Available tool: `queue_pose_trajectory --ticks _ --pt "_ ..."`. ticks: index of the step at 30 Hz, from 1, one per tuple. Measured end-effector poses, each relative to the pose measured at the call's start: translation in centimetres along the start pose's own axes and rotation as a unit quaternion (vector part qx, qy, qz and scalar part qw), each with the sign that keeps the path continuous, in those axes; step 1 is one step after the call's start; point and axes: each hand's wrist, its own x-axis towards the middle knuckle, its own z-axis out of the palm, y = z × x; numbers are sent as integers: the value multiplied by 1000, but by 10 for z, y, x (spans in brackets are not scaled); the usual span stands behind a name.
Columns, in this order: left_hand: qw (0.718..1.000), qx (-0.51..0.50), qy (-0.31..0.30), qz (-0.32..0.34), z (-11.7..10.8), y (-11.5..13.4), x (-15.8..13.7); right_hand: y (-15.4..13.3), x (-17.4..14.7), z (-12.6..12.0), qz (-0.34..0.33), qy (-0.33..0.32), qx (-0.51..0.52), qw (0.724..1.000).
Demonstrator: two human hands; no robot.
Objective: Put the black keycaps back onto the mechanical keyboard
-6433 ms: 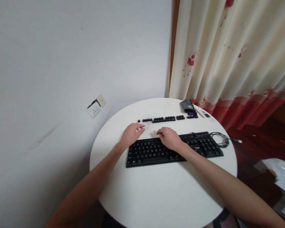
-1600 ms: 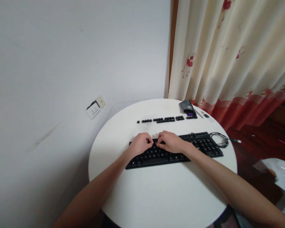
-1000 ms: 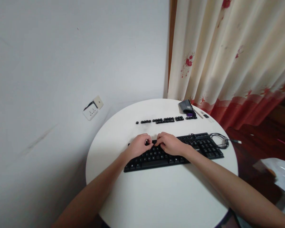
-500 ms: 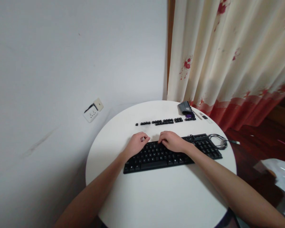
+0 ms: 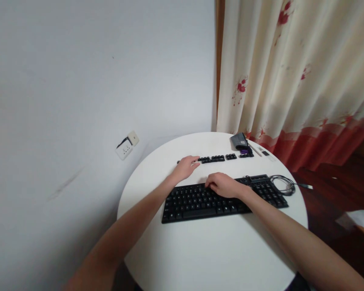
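A black keyboard [image 5: 197,202] lies across the round white table. My left hand [image 5: 185,168] reaches beyond its far edge to a row of loose black keycaps [image 5: 212,159]; thumb and forefinger are apart, with nothing visible between them. The hand covers part of the row's left end. Over the keyboard's upper middle rests my right hand [image 5: 222,185], its fingers curled and closed at the top rows of keys. Whatever its fingertips hold, if anything, is hidden.
A dark grey pouch [image 5: 239,141] with a purple item [image 5: 244,151] lies at the table's far right, near a pale stick [image 5: 256,151]. The coiled keyboard cable [image 5: 283,185] hangs its plug past the right edge. A wall socket [image 5: 124,149] is at left, a curtain [image 5: 261,81] behind.
My left hand has moved from the keyboard's far edge up to the loose keycaps, its fingers opening. My right hand stays at the keyboard. The view has shifted slightly.
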Motion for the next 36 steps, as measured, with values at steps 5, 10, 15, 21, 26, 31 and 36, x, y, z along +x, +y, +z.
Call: queue_pose_trajectory --ticks 5,10,15,21,26,31,36 --pt "999 45 -21 10 25 -2 35 2 1 1 1 2 3 1000" --pt "997 75 -25 1 46 -3 43 5 2 3 -4 5 5 1000" --pt "996 85 -26 8 52 -7 44 6 2 3 -5 4 6 1000" --pt "997 69 -29 33 49 -11 39 8 3 0 -11 9 14 1000" --pt "997 59 -40 35 43 -12 33 9 4 -3 30 38 5 999" --pt "996 45 -59 49 41 -8 25 14 6 0 101 96 -18 990" --pt "994 12 -83 63 39 -4 15 28 7 3 197 138 -60 969"
